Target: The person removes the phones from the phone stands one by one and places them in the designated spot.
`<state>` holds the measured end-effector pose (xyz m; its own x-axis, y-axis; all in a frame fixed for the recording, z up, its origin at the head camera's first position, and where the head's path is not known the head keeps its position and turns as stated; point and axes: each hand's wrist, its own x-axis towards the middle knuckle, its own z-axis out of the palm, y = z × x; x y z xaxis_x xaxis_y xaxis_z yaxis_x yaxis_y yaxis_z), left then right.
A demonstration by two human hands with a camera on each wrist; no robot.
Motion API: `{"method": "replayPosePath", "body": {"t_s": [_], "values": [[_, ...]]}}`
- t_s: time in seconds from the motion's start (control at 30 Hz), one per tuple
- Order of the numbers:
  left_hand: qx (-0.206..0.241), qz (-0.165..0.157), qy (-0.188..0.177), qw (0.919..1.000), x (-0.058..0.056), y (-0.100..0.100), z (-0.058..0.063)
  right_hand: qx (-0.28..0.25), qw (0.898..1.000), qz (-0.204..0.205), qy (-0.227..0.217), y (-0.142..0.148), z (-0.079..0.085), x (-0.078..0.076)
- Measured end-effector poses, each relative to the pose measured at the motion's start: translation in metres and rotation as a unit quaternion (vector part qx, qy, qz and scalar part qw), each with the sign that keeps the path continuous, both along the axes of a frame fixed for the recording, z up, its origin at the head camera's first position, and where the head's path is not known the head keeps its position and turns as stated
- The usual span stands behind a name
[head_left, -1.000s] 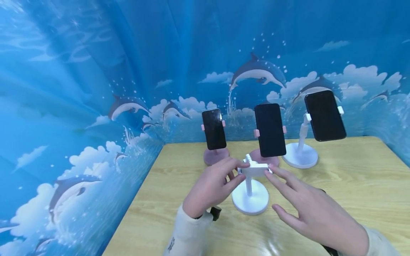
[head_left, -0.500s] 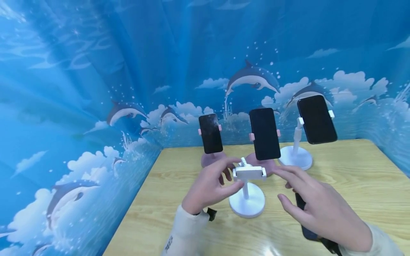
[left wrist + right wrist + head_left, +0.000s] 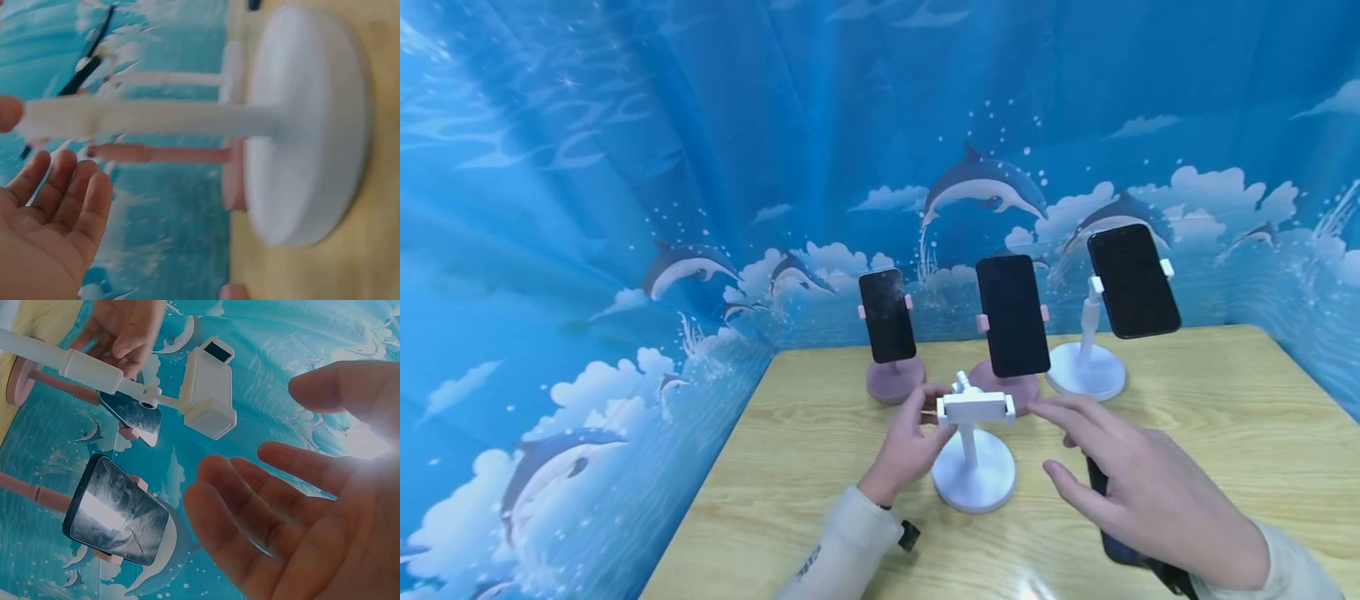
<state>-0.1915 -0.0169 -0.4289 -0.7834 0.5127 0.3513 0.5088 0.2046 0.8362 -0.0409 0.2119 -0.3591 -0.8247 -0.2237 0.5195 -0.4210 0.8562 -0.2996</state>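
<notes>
A white phone stand (image 3: 973, 482) stands upright between my hands, its clamp (image 3: 976, 409) holding no phone. My left hand (image 3: 908, 448) is beside the upper pole, fingers loosely bent and spread; in the left wrist view the fingers (image 3: 75, 187) lie apart from the white pole (image 3: 169, 117). Whether the thumb touches the stand, I cannot tell. To the right of the clamp hovers my right hand (image 3: 1138, 483), fingers extended and holding nothing. Beneath it a dark phone (image 3: 1118, 546) lies on the table, partly hidden by the hand.
Behind stand two pink stands with phones, one at left (image 3: 887, 315) and one in the middle (image 3: 1013, 317). At back right a white stand (image 3: 1086, 371) carries another phone (image 3: 1135, 281). A dolphin-print curtain (image 3: 820, 167) borders the wooden table (image 3: 775, 467).
Both hands have come away from the clamp's ends. The left hand has dropped toward the pole, and the right has drawn off to the right, with the dark phone beneath it coming into view.
</notes>
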Motion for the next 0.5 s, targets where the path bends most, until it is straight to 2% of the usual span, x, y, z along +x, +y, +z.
{"method": "replayPosePath", "body": {"t_s": [0.07, 0.2, 0.3, 0.5], "values": [[-0.009, 0.001, -0.022, 0.9997, -0.002, 0.005, -0.014, 0.001, 1.0, 0.0, -0.005, 0.0, 0.0, 0.0], [0.0, -0.006, -0.041, 0.9991, -0.009, 0.014, -0.041, 0.004, 1.0, 0.001, -0.013, 0.0, -0.001, -0.001], [-0.013, -0.008, -0.033, 0.9994, -0.008, 0.019, -0.049, 0.013, 1.0, -0.004, -0.025, -0.001, -0.001, -0.001], [-0.076, -0.005, 0.017, 0.9969, -0.003, 0.027, -0.051, 0.026, 0.998, -0.014, -0.05, -0.002, -0.002, -0.002]]}}
